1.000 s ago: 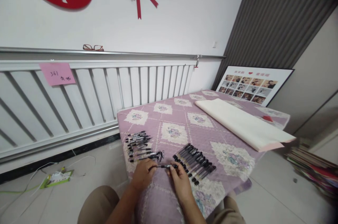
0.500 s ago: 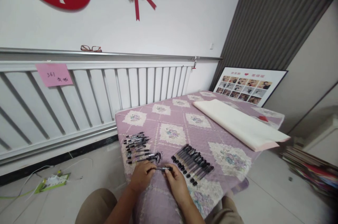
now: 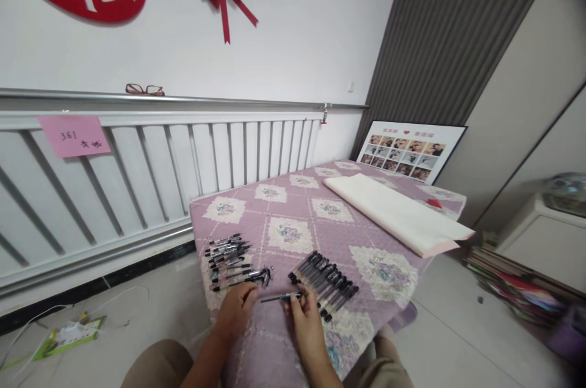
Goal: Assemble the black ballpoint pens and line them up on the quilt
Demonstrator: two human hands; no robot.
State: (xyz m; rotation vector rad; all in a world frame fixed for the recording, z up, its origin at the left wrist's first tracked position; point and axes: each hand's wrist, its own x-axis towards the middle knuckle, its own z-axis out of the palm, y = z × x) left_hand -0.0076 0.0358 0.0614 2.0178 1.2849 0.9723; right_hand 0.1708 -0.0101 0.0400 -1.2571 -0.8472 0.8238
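My right hand (image 3: 304,321) pinches a dark pen (image 3: 274,298) near one end, with its thin end pointing left. My left hand (image 3: 235,312) is just left of that thin end, apart from it. Its thumb and fingers are curled together, and anything between them is hidden. Beyond the left hand lies a loose group of pens (image 3: 229,251), with small dark pen caps (image 3: 266,276) at its near right. A neat row of capped pens (image 3: 325,278) lies side by side just beyond the right hand.
The pens lie on a purple flowered cover (image 3: 293,199). Farther back are a folded cream sheet (image 3: 394,214) and a leaning photo board (image 3: 412,147). A white radiator (image 3: 151,174) runs along the left. A power strip (image 3: 71,336) is on the floor.
My left hand has come away from the pen and moved slightly left. More of the pen's thin end shows, still held in my right hand. The view has shifted slightly right.
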